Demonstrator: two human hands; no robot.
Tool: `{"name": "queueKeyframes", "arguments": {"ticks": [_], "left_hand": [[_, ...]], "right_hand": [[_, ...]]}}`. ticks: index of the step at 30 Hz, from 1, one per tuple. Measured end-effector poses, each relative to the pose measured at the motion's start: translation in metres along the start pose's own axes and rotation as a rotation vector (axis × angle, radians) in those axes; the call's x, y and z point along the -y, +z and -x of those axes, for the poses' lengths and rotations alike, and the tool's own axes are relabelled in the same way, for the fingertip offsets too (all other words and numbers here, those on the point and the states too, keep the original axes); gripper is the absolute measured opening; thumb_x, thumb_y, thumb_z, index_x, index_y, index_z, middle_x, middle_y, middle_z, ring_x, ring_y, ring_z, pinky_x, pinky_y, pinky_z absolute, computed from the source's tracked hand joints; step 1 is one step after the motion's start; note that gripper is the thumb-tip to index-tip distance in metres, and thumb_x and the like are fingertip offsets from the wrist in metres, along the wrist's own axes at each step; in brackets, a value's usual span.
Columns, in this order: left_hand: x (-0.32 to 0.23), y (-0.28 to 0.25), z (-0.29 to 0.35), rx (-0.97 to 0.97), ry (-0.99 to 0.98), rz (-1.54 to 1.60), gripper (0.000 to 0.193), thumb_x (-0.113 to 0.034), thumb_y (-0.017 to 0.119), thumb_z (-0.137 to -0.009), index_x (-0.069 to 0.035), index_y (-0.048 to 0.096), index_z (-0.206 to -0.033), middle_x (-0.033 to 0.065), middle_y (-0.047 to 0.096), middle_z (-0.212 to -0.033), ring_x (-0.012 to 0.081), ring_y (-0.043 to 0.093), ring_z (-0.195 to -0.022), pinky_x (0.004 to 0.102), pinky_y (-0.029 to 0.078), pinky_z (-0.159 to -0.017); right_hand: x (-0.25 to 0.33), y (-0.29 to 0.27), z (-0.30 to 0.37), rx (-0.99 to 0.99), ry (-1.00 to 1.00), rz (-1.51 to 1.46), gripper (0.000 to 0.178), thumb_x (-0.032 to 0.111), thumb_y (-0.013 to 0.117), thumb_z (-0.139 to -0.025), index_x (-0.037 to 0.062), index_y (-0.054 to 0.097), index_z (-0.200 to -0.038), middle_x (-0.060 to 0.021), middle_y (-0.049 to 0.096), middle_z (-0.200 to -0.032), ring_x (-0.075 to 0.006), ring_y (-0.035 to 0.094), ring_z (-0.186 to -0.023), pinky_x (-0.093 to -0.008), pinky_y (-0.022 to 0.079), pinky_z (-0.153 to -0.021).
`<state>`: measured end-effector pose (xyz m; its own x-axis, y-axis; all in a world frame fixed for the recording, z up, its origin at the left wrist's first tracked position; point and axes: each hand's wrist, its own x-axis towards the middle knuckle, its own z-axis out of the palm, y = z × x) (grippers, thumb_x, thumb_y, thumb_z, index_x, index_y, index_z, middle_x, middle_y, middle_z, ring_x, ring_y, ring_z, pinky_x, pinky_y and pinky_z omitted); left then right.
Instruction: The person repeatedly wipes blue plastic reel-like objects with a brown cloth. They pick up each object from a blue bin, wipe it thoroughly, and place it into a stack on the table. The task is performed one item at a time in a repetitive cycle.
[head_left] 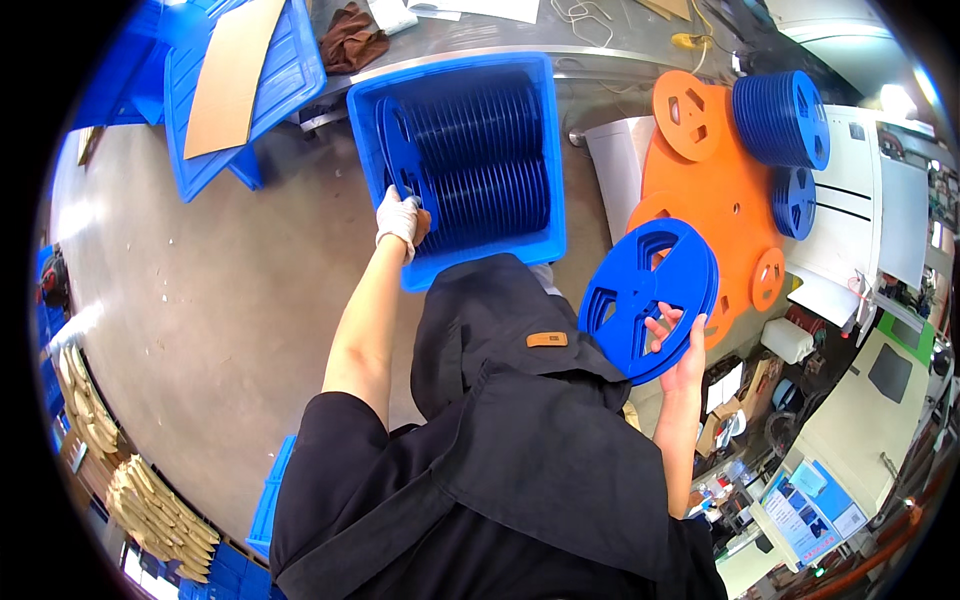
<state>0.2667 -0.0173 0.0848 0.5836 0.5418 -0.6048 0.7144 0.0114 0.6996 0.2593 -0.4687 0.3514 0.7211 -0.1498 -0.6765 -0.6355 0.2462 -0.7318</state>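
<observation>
My left hand (400,218), in a white glove with bare skin at the fingertips, is closed on a blue reel disc (402,150) at the left end of a blue crate (550,240). Two rows of blue reel discs (490,200) stand on edge in that crate. On the right, my right hand (684,352) is bare and grips a small stack of blue reel discs (630,285) by the rim, with fingers showing through a cutout. This stack is tilted in front of a large orange round plate (735,205).
Orange discs (690,118) and upright stacks of blue reel discs (765,120) sit around the orange plate. A metal table (480,30) with a brown cloth (352,38) runs behind the crate. Cardboard (232,80) lies on a blue bin at the far left.
</observation>
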Motion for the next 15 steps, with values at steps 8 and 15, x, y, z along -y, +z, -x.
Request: {"name": "queueKeyframes", "arguments": {"ticks": [8,15], "left_hand": [[-0.053,0.006,0.040,0.127,-0.290,0.151,0.068,-0.011,0.056,-0.090,-0.026,0.026,-0.149,0.0040,0.062,-0.075,0.0110,0.053,-0.051,0.0315,0.036,-0.039],[-0.087,0.023,0.089,0.155,0.637,-0.274,0.076,0.003,0.059,-0.080,-0.024,0.034,-0.146,0.0154,0.057,-0.127,0.0184,0.063,-0.075,0.0290,0.052,-0.064]], "right_hand": [[0.002,-0.001,0.009,0.088,-0.126,-0.111,0.055,0.056,0.037,-0.097,0.0065,0.058,-0.107,-0.0181,0.051,-0.133,-0.0199,0.063,-0.081,-0.0260,0.049,-0.054],[0.033,-0.009,0.012,0.362,-0.366,-0.412,0.053,0.057,0.046,-0.093,0.0062,0.058,-0.106,-0.0227,0.044,-0.140,-0.0111,0.044,-0.053,-0.0247,0.038,-0.052]]}}
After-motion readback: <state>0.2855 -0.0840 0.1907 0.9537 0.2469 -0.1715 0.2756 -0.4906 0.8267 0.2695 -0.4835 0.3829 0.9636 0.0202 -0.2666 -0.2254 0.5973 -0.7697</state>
